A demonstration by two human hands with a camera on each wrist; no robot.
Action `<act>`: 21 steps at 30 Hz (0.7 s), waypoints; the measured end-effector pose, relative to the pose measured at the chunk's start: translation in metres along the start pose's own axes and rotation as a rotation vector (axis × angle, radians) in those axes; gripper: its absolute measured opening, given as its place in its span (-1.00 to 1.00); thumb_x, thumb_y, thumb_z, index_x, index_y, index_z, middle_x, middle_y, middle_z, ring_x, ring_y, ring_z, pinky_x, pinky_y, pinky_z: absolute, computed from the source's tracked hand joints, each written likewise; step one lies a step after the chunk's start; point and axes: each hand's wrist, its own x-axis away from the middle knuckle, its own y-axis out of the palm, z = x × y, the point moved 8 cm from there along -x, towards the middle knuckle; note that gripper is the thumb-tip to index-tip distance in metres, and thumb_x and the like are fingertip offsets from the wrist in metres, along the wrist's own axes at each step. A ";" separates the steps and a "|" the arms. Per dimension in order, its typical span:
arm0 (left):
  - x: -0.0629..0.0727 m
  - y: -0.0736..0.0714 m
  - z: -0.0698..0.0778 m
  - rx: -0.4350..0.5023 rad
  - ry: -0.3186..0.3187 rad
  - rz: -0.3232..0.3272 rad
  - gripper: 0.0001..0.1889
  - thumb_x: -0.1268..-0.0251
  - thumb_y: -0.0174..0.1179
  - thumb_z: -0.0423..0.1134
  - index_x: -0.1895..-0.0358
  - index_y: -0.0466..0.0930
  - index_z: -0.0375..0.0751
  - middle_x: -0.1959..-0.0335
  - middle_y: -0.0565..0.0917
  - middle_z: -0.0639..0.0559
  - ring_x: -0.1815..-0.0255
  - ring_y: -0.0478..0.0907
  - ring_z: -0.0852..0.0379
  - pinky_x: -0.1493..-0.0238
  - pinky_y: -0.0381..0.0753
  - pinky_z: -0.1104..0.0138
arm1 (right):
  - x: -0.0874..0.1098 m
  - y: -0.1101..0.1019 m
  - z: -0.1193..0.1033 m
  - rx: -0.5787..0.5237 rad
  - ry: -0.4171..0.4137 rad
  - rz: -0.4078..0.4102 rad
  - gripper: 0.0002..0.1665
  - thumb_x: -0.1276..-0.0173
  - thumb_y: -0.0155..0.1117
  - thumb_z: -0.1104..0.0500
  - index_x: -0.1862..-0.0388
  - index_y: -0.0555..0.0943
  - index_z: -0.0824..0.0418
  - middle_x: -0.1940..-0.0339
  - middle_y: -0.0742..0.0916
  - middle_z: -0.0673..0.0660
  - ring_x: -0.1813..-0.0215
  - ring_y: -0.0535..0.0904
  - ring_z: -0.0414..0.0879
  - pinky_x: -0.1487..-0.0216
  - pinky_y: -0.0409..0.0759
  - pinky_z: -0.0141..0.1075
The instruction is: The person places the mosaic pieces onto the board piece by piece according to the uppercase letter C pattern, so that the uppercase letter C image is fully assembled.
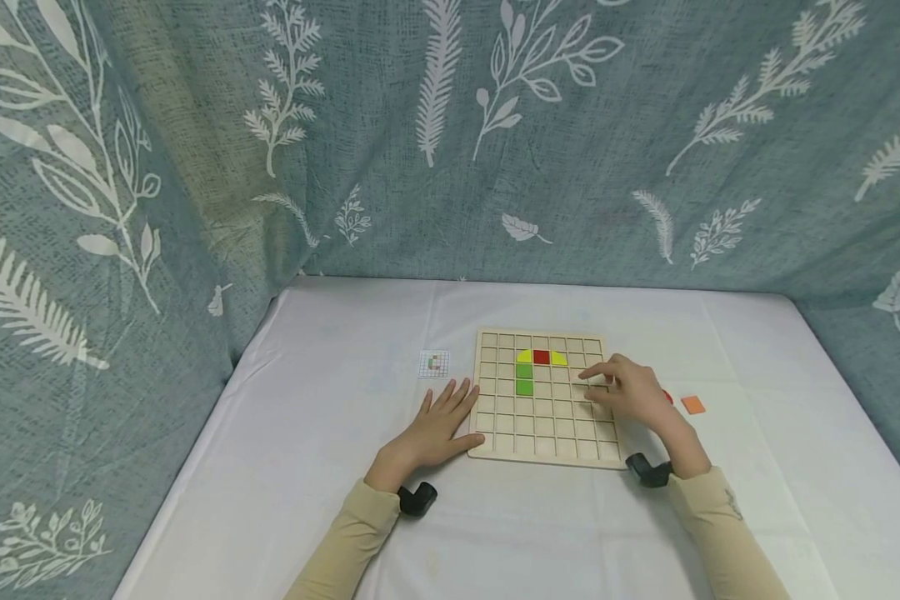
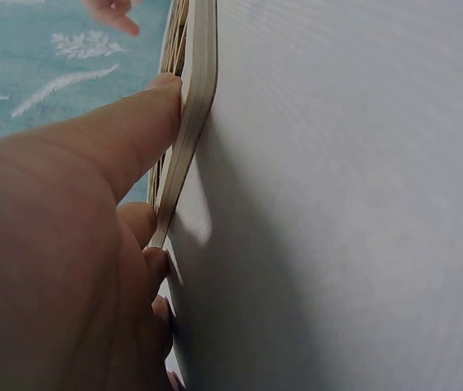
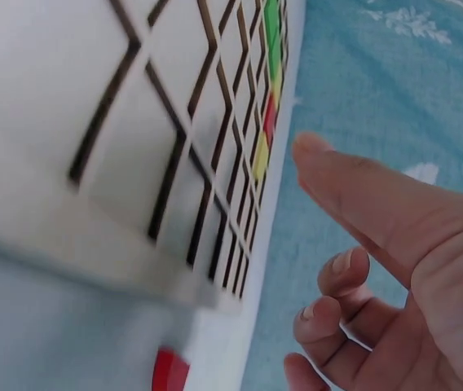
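Note:
A wooden grid board [image 1: 555,429] lies on the white cloth. In its upper rows, a red square tile [image 1: 542,357] sits between two yellow curved-edge pieces, a left one [image 1: 524,356] and a right one [image 1: 558,358]. Below the left yellow piece are two green squares [image 1: 524,379] in a column. My left hand [image 1: 435,429] rests with spread fingers at the board's left edge; its thumb [image 2: 146,114] touches the frame. Over the right-hand cells hovers my right hand [image 1: 633,392], thumb and index finger apart, nothing between them. Its other fingers [image 3: 321,322] bend loosely.
A small card with a printed coloured grid [image 1: 435,364] lies left of the board. Right of the board are an orange square tile [image 1: 693,405] and a red piece [image 1: 668,397], partly hidden by my right hand. A patterned curtain [image 1: 390,217] hangs behind the table.

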 end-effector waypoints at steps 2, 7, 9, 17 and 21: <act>0.000 0.000 0.000 0.001 0.000 0.002 -0.23 -0.36 -0.05 0.12 -0.48 -0.10 -0.17 -0.50 -0.10 -0.10 -0.51 -0.29 -0.10 -0.42 -0.32 -0.11 | 0.002 -0.004 0.004 -0.004 -0.014 -0.001 -0.70 -0.14 0.38 0.19 0.11 0.67 0.16 0.48 0.49 0.11 0.55 0.19 -0.18 0.53 0.19 -0.37; 0.000 0.000 0.000 0.000 0.002 0.003 -0.24 -0.36 -0.06 0.12 -0.48 -0.10 -0.17 -0.50 -0.10 -0.10 -0.51 -0.28 -0.10 -0.42 -0.32 -0.11 | 0.008 -0.012 0.015 0.011 -0.045 -0.013 -0.66 -0.13 0.39 0.19 0.07 0.66 0.17 0.45 0.48 0.10 0.52 0.22 -0.19 0.52 0.21 -0.39; 0.000 -0.001 0.001 -0.002 0.002 0.000 -0.24 -0.36 -0.07 0.13 -0.48 -0.11 -0.16 -0.51 -0.10 -0.09 -0.51 -0.29 -0.09 -0.42 -0.33 -0.10 | 0.010 -0.014 0.020 0.019 -0.042 -0.028 -0.64 -0.13 0.39 0.19 0.06 0.65 0.18 0.45 0.48 0.10 0.51 0.22 -0.18 0.51 0.20 -0.38; 0.001 -0.003 0.003 -0.004 0.000 0.001 -0.24 -0.36 -0.06 0.11 -0.48 -0.10 -0.16 -0.50 -0.09 -0.09 -0.51 -0.28 -0.09 -0.42 -0.33 -0.10 | 0.018 -0.020 0.041 0.019 0.030 -0.065 -0.63 -0.13 0.39 0.20 0.04 0.65 0.19 0.45 0.47 0.10 0.52 0.22 -0.16 0.52 0.22 -0.38; 0.001 -0.002 0.003 -0.004 -0.003 -0.001 -0.24 -0.36 -0.06 0.12 -0.48 -0.10 -0.16 -0.50 -0.10 -0.08 -0.51 -0.29 -0.09 -0.42 -0.33 -0.10 | 0.021 -0.021 0.051 0.017 0.051 -0.064 -0.64 -0.12 0.39 0.20 0.05 0.66 0.19 0.48 0.44 0.08 0.50 0.22 -0.17 0.50 0.22 -0.38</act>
